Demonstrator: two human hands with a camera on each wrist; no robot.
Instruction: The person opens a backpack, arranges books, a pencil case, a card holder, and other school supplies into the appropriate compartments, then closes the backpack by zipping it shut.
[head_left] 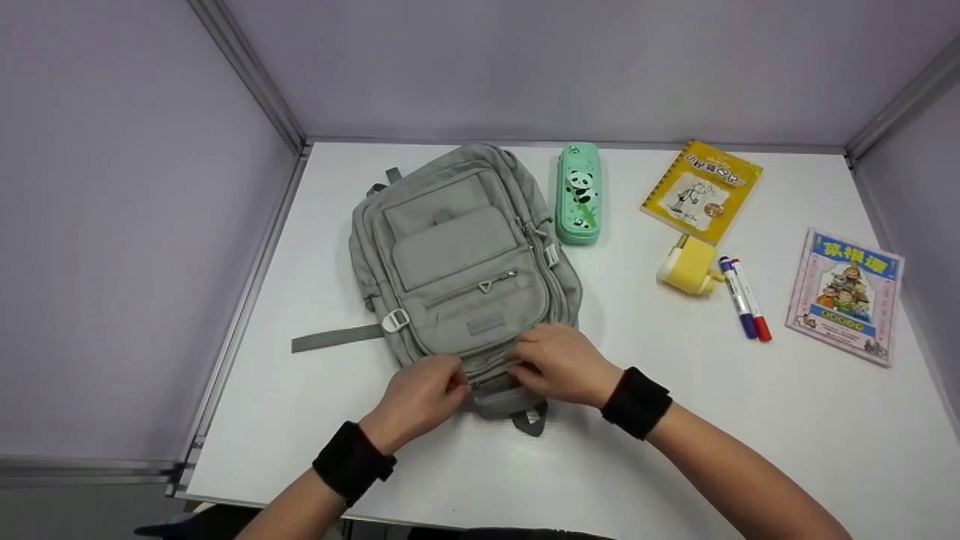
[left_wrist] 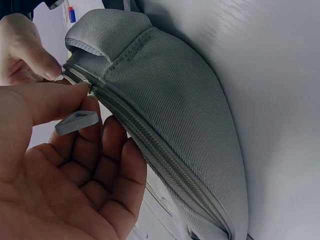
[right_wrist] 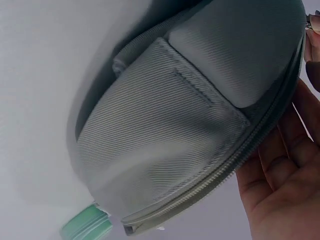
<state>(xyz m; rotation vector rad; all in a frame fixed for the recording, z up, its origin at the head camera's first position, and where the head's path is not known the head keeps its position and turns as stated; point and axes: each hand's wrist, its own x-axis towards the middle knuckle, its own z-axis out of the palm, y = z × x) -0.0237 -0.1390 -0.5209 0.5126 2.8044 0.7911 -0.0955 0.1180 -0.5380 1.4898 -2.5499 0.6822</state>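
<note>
The grey backpack (head_left: 457, 251) lies on the white table (head_left: 652, 435), just to the left of the green pencil case (head_left: 578, 195); whether the two touch, I cannot tell. Both hands are at its near end, on the person's side of the pencil case. The left hand (head_left: 424, 397) pinches the zipper (left_wrist: 165, 151) at its slider with thumb and forefinger, while the grey zipper pull (left_wrist: 77, 123) hangs out among the fingers; such a hold probably gives a finer control than the loose tab alone. The right hand (head_left: 562, 364) grips the fabric edge beside this same zipper, its fingers bent behind it. I suppose this keeps the seam tight, because soft cloth would otherwise follow the pull.

The yellow book (head_left: 703, 191), the yellow gadget (head_left: 688, 265), two markers (head_left: 742, 300) and the pink book (head_left: 846, 296) all lie to the right of the pencil case, perhaps so that the bag has room for handling.

The backpack rests with its front upwards, turned a little aslant. Its cloth is finely ribbed and somewhat creased, and it seems softly filled out. The front carries a short zip with a triangular tab (head_left: 486, 286) and a plain label (head_left: 487, 324). On the side away from the pencil case, a strap (head_left: 337, 339) stretches out flat from a pale buckle (head_left: 395, 321).
</note>
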